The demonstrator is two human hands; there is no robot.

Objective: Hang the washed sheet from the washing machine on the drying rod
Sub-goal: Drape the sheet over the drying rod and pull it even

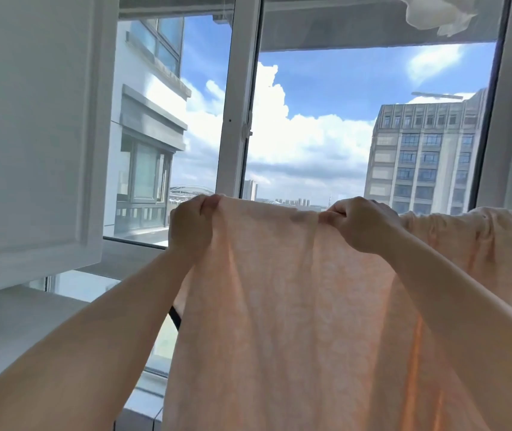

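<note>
A pale peach sheet (279, 306) hangs in front of me and fills the lower middle and right of the head view. My left hand (191, 225) pinches its top edge at the left corner. My right hand (360, 225) grips the same top edge further right. Between the hands the edge is pulled fairly straight. To the right of my right hand the sheet is bunched and draped over something level; the drying rod itself is hidden under the cloth. A short dark bar end (175, 317) shows below the sheet's left edge.
A white cabinet (30, 135) juts out at the left above a white countertop (15, 331). A big window with a white frame (239, 104) stands right behind the sheet. A white cloth (435, 14) hangs at the top right.
</note>
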